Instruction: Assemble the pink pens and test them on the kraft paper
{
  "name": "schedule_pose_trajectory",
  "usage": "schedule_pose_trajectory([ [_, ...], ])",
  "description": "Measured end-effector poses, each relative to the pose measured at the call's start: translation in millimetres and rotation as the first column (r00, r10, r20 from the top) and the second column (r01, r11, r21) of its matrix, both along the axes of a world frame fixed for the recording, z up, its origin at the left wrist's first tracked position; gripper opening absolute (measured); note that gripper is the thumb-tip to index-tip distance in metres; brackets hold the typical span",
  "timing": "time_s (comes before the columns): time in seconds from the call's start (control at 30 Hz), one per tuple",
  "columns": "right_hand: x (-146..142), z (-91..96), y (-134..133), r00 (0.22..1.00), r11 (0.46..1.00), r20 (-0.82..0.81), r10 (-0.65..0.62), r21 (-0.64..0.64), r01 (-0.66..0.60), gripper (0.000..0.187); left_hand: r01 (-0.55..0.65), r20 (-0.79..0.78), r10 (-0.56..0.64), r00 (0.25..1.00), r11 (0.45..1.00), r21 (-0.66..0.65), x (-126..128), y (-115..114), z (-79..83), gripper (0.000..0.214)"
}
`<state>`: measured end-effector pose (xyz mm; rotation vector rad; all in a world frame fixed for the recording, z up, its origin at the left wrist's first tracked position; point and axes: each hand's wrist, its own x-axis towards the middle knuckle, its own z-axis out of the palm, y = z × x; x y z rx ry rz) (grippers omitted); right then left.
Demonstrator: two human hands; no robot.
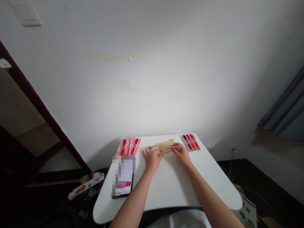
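A small brown card [165,145] lies at the far middle of the white table [171,185]. My left hand [152,157] rests on the table with its fingertips pressing the card's left edge, fingers curled. My right hand [180,152] is closed round a pink pen [175,147] whose tip lies over the card. A bunch of pink and red pens [128,146] lies to the far left of my hands. A row of red and dark pens [190,142] lies to the far right.
A tablet or phone [123,177] lies near the table's left edge. The table stands against a white wall [152,79]. Boxes and printed packets [85,186] sit on the dark floor at left; green cable [251,191] trails at right.
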<state>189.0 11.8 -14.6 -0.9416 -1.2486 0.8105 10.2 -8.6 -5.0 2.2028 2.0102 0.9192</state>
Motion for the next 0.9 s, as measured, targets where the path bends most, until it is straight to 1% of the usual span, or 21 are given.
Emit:
schedule_pose_trajectory([
  [0.17, 1.4, 0.8, -2.1, 0.996, 0.999, 0.085, -0.04, 0.005, 0.04, 0.025, 0.01, 0.007, -0.01, 1.0, 1.0, -0.014, 0.0, 0.4, -0.8, 0.024],
  [0.27, 1.3, 0.3, -3.2, 0.987, 0.997, 0.147, -0.062, 0.053, 0.055, 0.021, 0.028, 0.018, -0.027, 0.999, 0.999, -0.027, 0.4, -0.6, 0.0, 0.025],
  [0.4, 0.8, -1.8, -2.3, 0.969, 0.994, 0.239, -0.062, 0.103, 0.039, 0.017, 0.07, 0.031, -0.069, 0.997, 0.996, -0.056, 1.0, -1.8, 1.1, 0.023],
  [0.53, -0.4, -5.2, 0.0, 0.965, 0.995, 0.25, -0.082, 0.08, 0.064, 0.016, 0.075, 0.037, -0.073, 0.997, 0.996, -0.054, 1.1, -2.0, 0.6, 0.018],
  [0.67, -1.2, -7.1, -0.4, 0.961, 0.997, 0.265, -0.075, 0.052, 0.063, 0.019, 0.06, 0.036, -0.058, 0.998, 0.997, -0.053, 1.2, -3.1, 1.9, 0.024],
  [0.9, -2.2, -7.7, -3.3, 0.909, 0.998, 0.415, -0.028, 0.061, 0.003, 0.021, 0.027, 0.022, -0.024, 0.999, 0.993, -0.114, 2.4, -4.7, 7.0, 0.033],
])
